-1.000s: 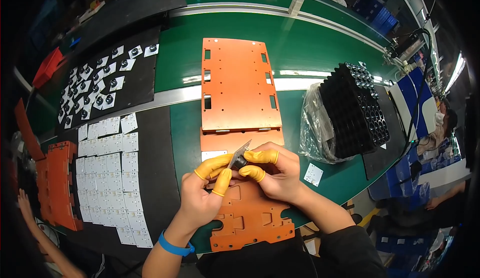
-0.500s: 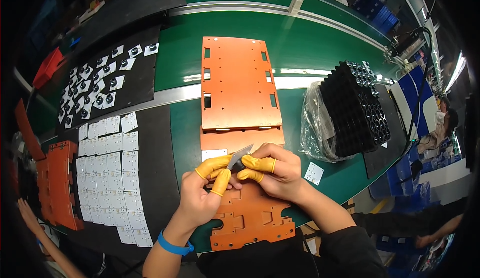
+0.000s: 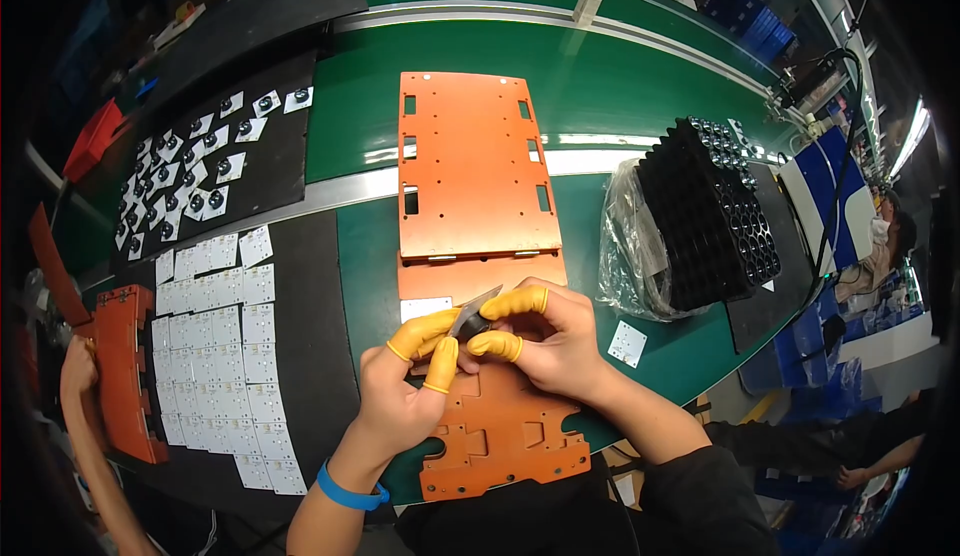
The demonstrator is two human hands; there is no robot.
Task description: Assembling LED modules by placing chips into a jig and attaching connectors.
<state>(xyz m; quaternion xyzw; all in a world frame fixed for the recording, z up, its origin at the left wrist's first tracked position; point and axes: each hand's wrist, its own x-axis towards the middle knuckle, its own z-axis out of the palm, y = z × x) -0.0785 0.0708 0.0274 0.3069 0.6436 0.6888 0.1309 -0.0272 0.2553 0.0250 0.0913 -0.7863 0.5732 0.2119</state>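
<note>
Yellow finger cots cover fingers of both my hands. My left hand [image 3: 405, 386] pinches the left side of a small thin square plate [image 3: 476, 306], tilted up and seen nearly edge-on. Against its right face is a dark round part [image 3: 477, 327], with the yellow-tipped fingers of my right hand [image 3: 560, 341] closed around it. Both hands are above an orange hinged fixture [image 3: 480, 181], just over its near cut-out panel [image 3: 500, 446]. Another white square plate [image 3: 426, 308] lies on the fixture beyond my left fingers.
Rows of white plates [image 3: 215, 346] lie on a black mat at left; plates with black round parts [image 3: 180, 171] sit beyond. Right of the fixture are a stack of black trays [image 3: 700, 221], a clear plastic bag [image 3: 625, 246] and one white plate [image 3: 628, 344]. A co-worker's hand [image 3: 78, 366] touches another orange fixture [image 3: 125, 376].
My right fingers have shifted slightly around the dark round part, which shows more now. At the left, the co-worker's hand has moved up onto the other orange fixture.
</note>
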